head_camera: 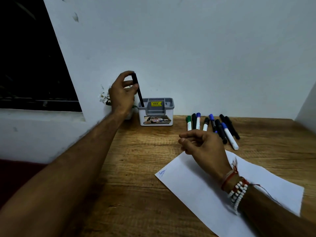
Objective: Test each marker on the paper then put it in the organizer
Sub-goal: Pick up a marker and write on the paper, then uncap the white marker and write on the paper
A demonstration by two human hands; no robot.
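A wood-grain table (136, 168) stands against a plain white wall (205, 57), with a dark window (25, 65) and its white sill (34, 120) at left, a second wall (308, 103) at right, under dim light.

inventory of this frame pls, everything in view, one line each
table: 1, brown wood, fills the foreground
organizer: 1, grey and white, back of the table
held marker: 1, black, lower end in the organizer's left compartment
loose markers: about 9, overlapping; black, blue-capped, one green-capped; lying right of the organizer
paper: 1, white, near right of the table, blue scribble at its left corner
flowers: white, left of the organizer, partly hidden
bracelets: white beads and red thread, right wrist
left grip: pinches the held marker
right grip: fingers loosely curled, holds nothing, over the paper's far edge
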